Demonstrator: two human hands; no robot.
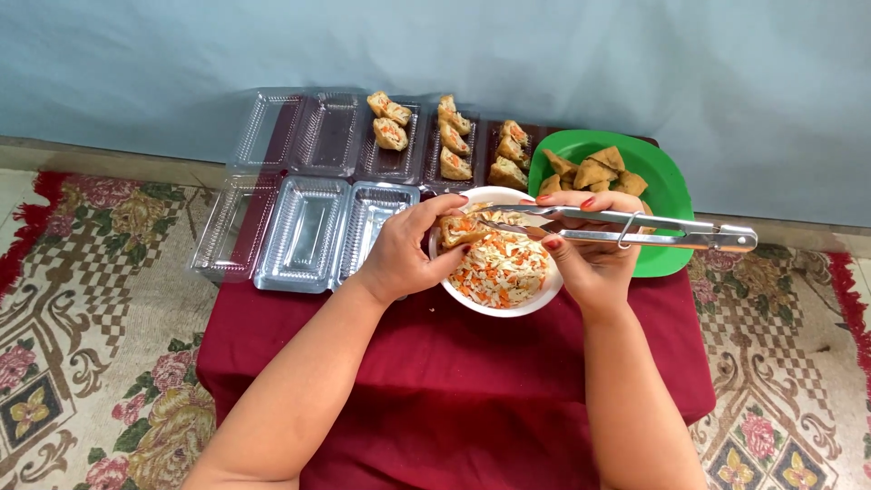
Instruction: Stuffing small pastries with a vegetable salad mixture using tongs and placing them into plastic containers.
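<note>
**Filling a pastry over the bowl**

A low table draped in dark red cloth sits on a patterned carpet against a pale blue wall. At its centre, the left hand curls around a fried pastry pocket, holding it over the white bowl of shredded cabbage and carrot. The right hand grips metal tongs, tips pinched at the pastry's opening; what they carry is hard to make out. Behind the right hand, at the back right edge, a green plate holds unfilled triangles, partly hidden. Along the back left edge, clear plastic trays stand open, three holding filled pieces.
</note>
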